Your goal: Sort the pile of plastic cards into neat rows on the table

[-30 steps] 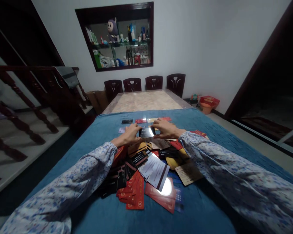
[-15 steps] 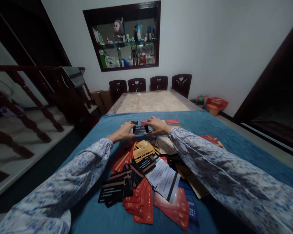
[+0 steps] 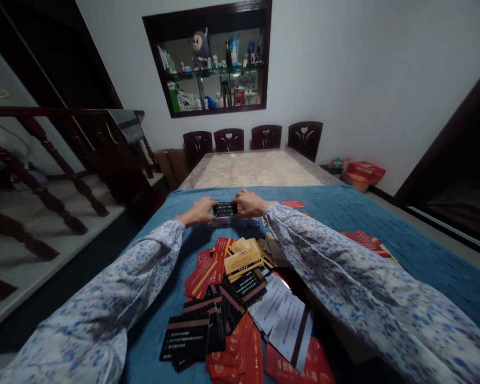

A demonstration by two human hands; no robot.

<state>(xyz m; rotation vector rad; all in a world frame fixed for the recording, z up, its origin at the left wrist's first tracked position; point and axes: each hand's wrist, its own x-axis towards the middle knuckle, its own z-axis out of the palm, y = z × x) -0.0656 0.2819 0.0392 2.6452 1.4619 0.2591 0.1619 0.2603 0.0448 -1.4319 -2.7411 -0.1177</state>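
Black card (image 3: 224,209) is resting or hovering, I cannot tell which, near the far side of the blue cloth (image 3: 332,205) on the desk (image 3: 256,168). The left hand (image 3: 201,212) is gripping its left end while the right hand (image 3: 249,204) is pinching its right end. Uneven pressure between the two could be twisting the card or letting one end slip. A pale card (image 3: 219,222) and blue cards (image 3: 248,223) are lying just on the near side, so a low fingertip could be nudging them askew. The right sleeve (image 3: 344,266) is stretching over the loose pile; hanging low, its fabric could be dragging the white striped cards (image 3: 288,322) or yellow cards (image 3: 244,260) out of place.
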